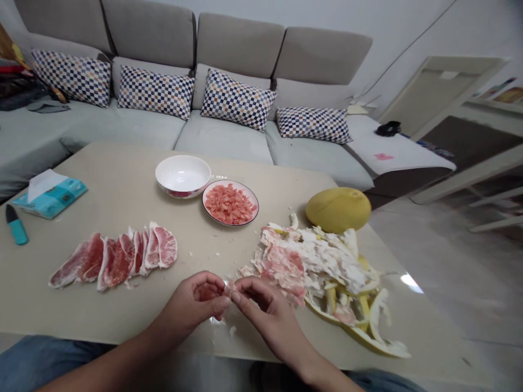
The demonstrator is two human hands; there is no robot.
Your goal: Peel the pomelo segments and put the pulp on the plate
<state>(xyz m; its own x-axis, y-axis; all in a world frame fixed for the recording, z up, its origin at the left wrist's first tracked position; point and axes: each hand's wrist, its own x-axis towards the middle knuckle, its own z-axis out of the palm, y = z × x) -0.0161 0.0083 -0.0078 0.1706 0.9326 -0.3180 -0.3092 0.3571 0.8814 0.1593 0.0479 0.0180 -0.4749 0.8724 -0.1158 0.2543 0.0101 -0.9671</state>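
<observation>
My left hand is closed with curled fingers, thumb and fingertips pinching a small pomelo piece that is mostly hidden. From the other side my right hand pinches the same piece, its fingertips meeting those of the left. Both hands are just above the table's near edge. To the left lies a row of pink pomelo segments with white membrane on them. Beyond the hands, a plate holds small bits of peeled red pomelo flesh. Right of my right hand spreads a heap of white pith and membranes.
Yellow peel strips lie under the heap, with a whole pomelo behind it. An empty white bowl touches or nearly touches the plate. Far left are a tissue pack and a teal-handled knife. A grey sofa stands behind the table.
</observation>
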